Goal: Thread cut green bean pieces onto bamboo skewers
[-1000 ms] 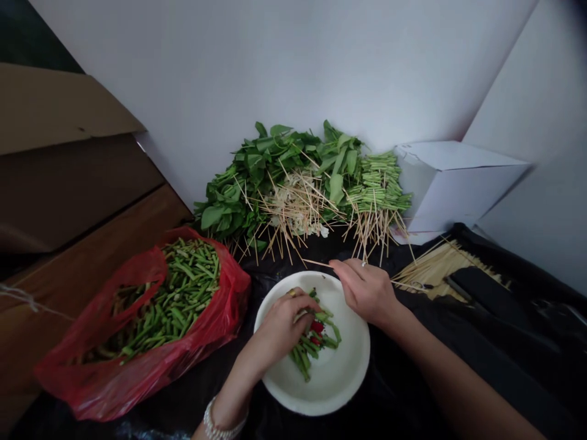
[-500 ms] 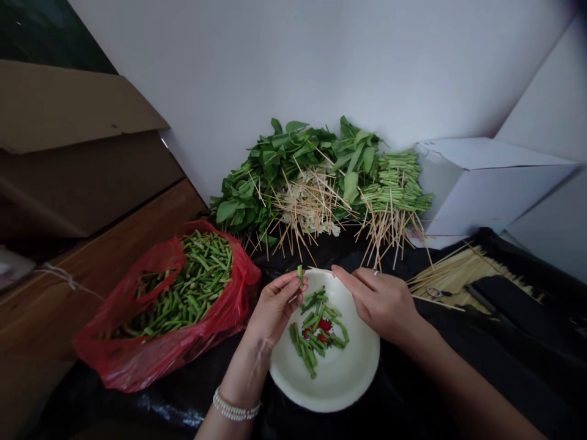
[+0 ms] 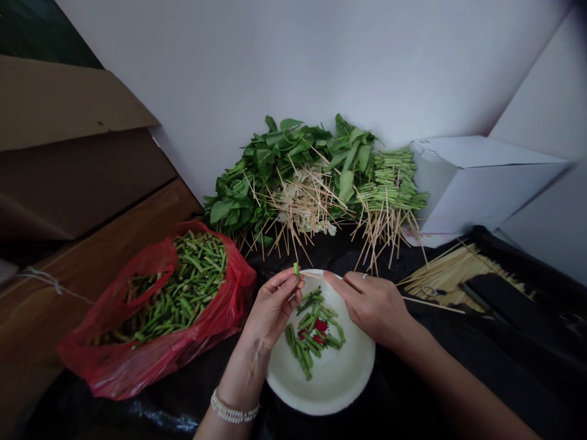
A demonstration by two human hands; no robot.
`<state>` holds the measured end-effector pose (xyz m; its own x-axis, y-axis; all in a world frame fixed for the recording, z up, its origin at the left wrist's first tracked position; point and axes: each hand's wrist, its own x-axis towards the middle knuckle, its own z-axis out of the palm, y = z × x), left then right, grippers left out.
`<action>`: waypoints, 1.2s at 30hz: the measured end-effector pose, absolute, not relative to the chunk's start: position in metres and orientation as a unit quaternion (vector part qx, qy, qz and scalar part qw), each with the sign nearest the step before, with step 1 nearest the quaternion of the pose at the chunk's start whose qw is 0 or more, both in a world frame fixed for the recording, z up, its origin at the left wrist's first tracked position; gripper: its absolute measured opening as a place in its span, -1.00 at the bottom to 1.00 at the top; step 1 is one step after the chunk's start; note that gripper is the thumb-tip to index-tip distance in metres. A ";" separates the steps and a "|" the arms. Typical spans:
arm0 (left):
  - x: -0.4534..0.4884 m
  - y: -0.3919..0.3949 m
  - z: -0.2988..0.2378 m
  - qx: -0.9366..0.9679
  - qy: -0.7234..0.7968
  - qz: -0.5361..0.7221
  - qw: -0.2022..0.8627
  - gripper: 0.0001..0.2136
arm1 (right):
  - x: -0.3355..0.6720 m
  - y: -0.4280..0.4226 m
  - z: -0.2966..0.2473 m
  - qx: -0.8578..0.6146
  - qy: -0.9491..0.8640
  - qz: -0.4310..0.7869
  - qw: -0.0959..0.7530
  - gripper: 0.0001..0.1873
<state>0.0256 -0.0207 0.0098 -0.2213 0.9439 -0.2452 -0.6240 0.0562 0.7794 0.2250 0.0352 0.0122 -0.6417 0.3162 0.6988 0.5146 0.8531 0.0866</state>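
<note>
Over the far rim of a white bowl point(image 3: 337, 388), my left hand point(image 3: 274, 305) pinches a short green bean piece point(image 3: 296, 269) upright between thumb and fingers. My right hand point(image 3: 378, 305) is closed around a thin bamboo skewer point(image 3: 314, 276), its index finger stretched along it. The skewer's tip meets the side of the bean piece; how deep it goes I cannot tell. Its rear end sticks out right of the hand. Several cut green bean pieces point(image 3: 302, 354) lie in the bowl, over a red printed pattern.
To the left, a red plastic bag point(image 3: 151, 360) holds many cut bean pieces. Skewered leafy greens point(image 3: 275, 153) and skewered beans point(image 3: 394, 177) are piled by the wall. Loose skewers point(image 3: 472, 269), scissors point(image 3: 431, 290) and a dark phone-like object point(image 3: 495, 293) lie right, before a white box point(image 3: 499, 189).
The skewer's tip has come from just beside the bean piece to touching it, as my right hand moved slightly left. The whole view has shifted a little.
</note>
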 end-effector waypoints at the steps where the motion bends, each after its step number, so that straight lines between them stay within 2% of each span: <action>1: 0.026 -0.021 0.010 0.188 0.418 0.662 0.593 -0.76 | 0.225 0.035 0.012 -0.233 -0.895 -0.141 0.353 -0.66; 19: 0.027 -0.020 0.011 0.164 0.425 0.675 0.580 -0.72 | 0.223 0.034 0.009 -0.228 -0.894 -0.151 0.355 -0.66; 36: 0.021 -0.022 0.011 0.169 0.440 0.657 0.588 -0.71 | 0.215 0.030 -0.004 -0.233 -0.899 -0.107 0.354 -0.70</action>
<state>0.0205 -0.0218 0.0114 -0.2506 0.9217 -0.2960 -0.6246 0.0797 0.7769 0.2153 0.0302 -0.0039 -0.6407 0.3436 0.6866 0.4956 0.8681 0.0280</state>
